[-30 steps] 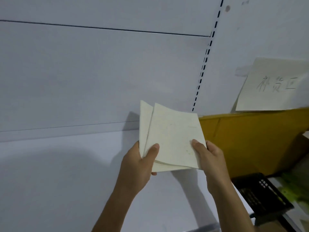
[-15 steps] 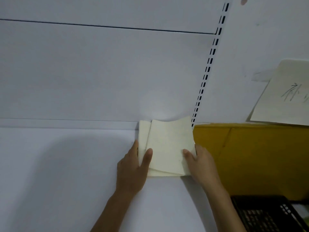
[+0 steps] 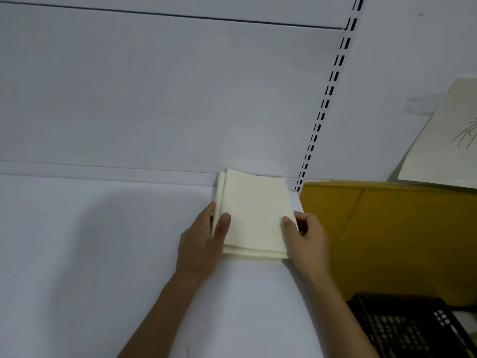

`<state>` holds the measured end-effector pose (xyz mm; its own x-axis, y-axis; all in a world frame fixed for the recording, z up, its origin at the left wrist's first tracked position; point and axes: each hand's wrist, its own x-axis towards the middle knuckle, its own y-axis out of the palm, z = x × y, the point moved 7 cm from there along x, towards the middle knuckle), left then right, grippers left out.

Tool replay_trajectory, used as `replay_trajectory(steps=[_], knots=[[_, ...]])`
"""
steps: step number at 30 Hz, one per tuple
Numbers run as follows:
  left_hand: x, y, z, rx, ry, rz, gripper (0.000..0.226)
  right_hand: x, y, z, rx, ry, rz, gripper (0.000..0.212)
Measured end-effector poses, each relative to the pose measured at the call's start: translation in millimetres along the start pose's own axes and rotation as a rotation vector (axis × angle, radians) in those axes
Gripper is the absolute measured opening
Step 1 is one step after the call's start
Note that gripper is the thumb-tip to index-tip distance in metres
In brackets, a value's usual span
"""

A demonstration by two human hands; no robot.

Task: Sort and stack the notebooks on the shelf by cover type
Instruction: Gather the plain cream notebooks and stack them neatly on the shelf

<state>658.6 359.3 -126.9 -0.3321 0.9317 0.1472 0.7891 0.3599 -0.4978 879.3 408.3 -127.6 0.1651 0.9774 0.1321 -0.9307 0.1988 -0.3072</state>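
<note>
Just left of the slotted upright (image 3: 327, 91): cream notebooks (image 3: 254, 215) flat on the shelf (image 3: 103, 241), long axis running away from me, far edge level with the upright's foot. My left hand (image 3: 201, 244) pinches the stack's left edge, my right hand (image 3: 309, 239) its right edge, thumbs on top.

The notebooks (image 3: 254, 215) have plain cream covers with faint specks. The shelf (image 3: 103, 254) under them is plain white, like the back panel (image 3: 154, 99). At one o'clock a white upright (image 3: 325, 99) carries paired black slots. At three o'clock is a mustard-yellow board (image 3: 387, 228). At five is a black lattice crate (image 3: 407, 329). At two is a cream sheet (image 3: 444, 140) with dark pen strokes.
</note>
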Motion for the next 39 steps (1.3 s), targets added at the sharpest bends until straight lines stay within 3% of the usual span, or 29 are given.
replay_trajectory(steps=[2,5,11,15,19,23,35,39], knots=[[-1.0,-1.7,-1.9,-0.036,0.017,0.026,0.106,-2.8,1.0,0.1,0.014,-0.023,0.037,0.019],[-3.6,-3.6,-11.7,-0.028,0.107,0.089,0.086,-8.6,7.2,1.1,-0.022,-0.035,0.113,0.043],[-3.1,4.0,-7.1,0.088,0.086,0.125,0.132,-10.5,8.1,6.3,-0.135,-0.077,0.059,0.06],[-4.7,6.6,-5.8,0.168,0.15,0.16,0.128,-13.1,9.1,10.3,-0.125,-0.113,0.087,0.064],[-6.7,8.3,-2.2,0.172,0.135,0.157,0.119,-16.8,9.4,8.6,-0.15,-0.122,0.184,0.098],[-5.6,7.4,-2.0,0.073,0.104,0.178,0.12,-20.4,19.6,10.9,-0.348,-0.191,0.322,0.125],[-7.4,7.9,-1.9,0.093,0.137,0.192,0.116,-18.3,20.4,9.5,-0.293,-0.215,0.322,0.114],[-7.5,7.4,-0.1,0.102,0.157,0.2,0.116,-19.8,20.4,7.6,-0.398,-0.22,0.307,0.114]])
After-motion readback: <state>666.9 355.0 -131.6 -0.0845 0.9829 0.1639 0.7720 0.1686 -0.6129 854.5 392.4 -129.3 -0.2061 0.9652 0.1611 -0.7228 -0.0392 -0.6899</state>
